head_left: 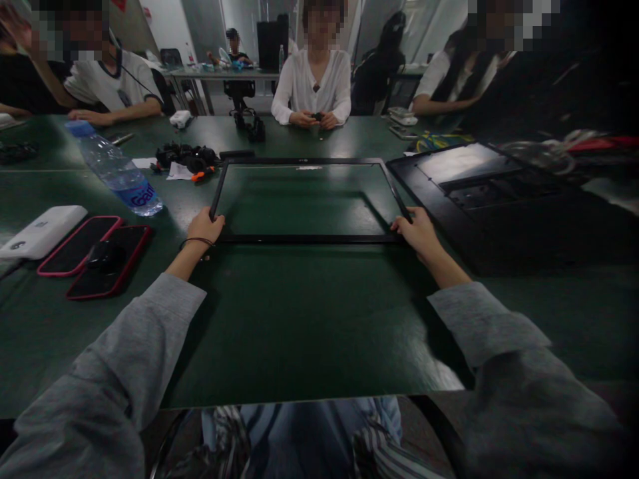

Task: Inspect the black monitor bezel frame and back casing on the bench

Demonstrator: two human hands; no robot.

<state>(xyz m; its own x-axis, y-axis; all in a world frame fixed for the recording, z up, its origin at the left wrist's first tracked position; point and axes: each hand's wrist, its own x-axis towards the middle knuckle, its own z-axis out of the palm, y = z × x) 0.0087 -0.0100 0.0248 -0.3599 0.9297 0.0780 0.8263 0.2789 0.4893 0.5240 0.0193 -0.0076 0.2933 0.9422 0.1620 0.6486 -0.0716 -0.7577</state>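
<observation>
- Black is the colour of the thin rectangular frame (309, 239), which is in the middle of the view, in front of the person, over the green table (319, 326). Through its opening the table top can be seen, with a dark shadow on it.
- The left hand (204, 227) is closed around the left side of the frame, near its lower corner.
- The right hand (418, 229) has the right side pinched between thumb and fingers, also near the lower corner. Both grips are narrow, with only the frame inside.
- Whether the lower edge touches the table, I cannot tell exactly.
- Just beside the right hand there is a large black panel (504, 233), lying on the table.
- To the left are two phones with reddish edges, the nearer phone (127, 263) bearing a small black object (104, 255); next to them is a white device (47, 229).
- Behind these is a water bottle (117, 173) with blue cap.
- Across the table sits a person in a white shirt (317, 76).
</observation>
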